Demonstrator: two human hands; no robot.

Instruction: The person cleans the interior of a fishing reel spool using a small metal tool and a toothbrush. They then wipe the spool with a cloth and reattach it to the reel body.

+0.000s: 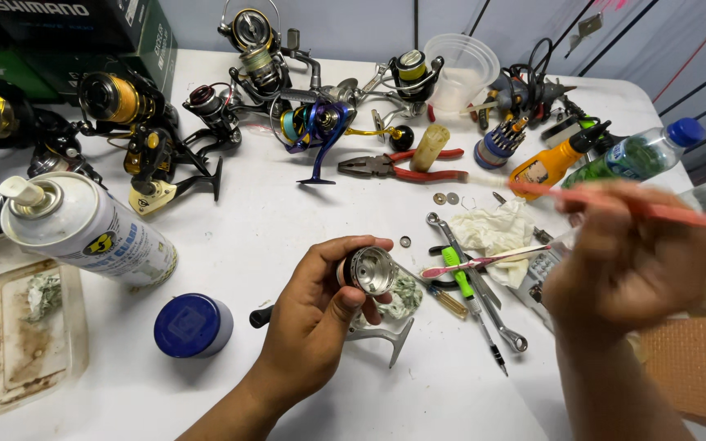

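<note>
Head view. The left hand (312, 314) is closed around a silver metal spinning-reel body (372, 272), thumb and fingers wrapped on its round open housing, which faces up; the reel's foot (386, 336) points down toward the white table (288, 220). The piece sits at table centre, raised slightly off the surface.

The right hand (623, 261), motion-blurred, is curled shut on a thin pink-handled brush (614, 204), held above the right side of the table, well apart from the reel body.

Just right of the reel lie a green-handled screwdriver (459, 273), a steel spanner (475, 278) and a crumpled white cloth (496, 229).

Left of the hand stand a blue round cap (192, 325) and a tipped white spray can (91, 224). Bare table shows between them and along the near edge.

The far edge is crowded with assembled fishing reels (312, 122), red-handled pliers (402, 167) and a clear plastic tub (461, 72).
</note>
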